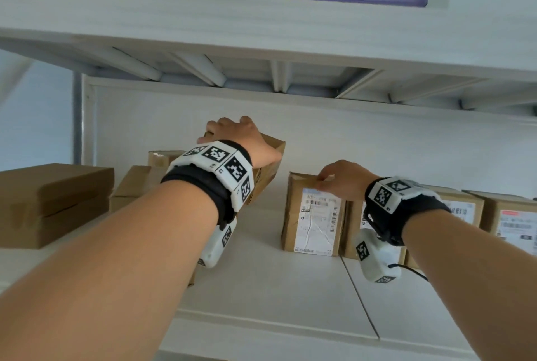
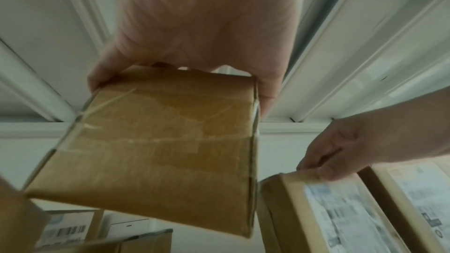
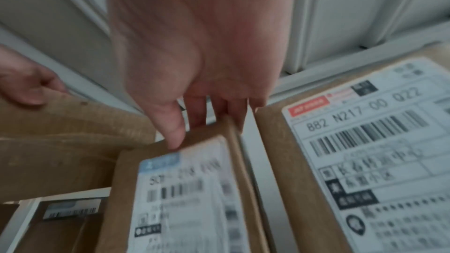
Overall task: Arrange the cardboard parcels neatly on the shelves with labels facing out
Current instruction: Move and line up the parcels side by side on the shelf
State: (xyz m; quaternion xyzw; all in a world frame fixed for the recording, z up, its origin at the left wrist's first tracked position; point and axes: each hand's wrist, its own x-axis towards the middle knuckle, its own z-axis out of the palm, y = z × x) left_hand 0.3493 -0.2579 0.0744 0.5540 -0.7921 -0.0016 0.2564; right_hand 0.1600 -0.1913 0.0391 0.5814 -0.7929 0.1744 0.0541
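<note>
A plain brown parcel (image 1: 268,163) hangs tilted above the white shelf (image 1: 261,288); my left hand (image 1: 229,134) grips its top edge, fingers on one side and thumb on the other. In the left wrist view this parcel (image 2: 158,151) shows a taped, label-free face under my left hand (image 2: 185,61). To its right stands an upright parcel (image 1: 313,215) with its white label facing out. My right hand (image 1: 334,180) pinches its top edge. In the right wrist view the thumb of my right hand (image 3: 197,122) lies on the front of that labelled parcel (image 3: 182,189), fingers behind.
More labelled parcels (image 1: 462,209) stand in a row to the right, one (image 3: 365,161) close beside the pinched one. A large brown box (image 1: 49,203) and smaller boxes (image 1: 133,186) sit at the left. The upper shelf's underside (image 1: 261,49) hangs overhead.
</note>
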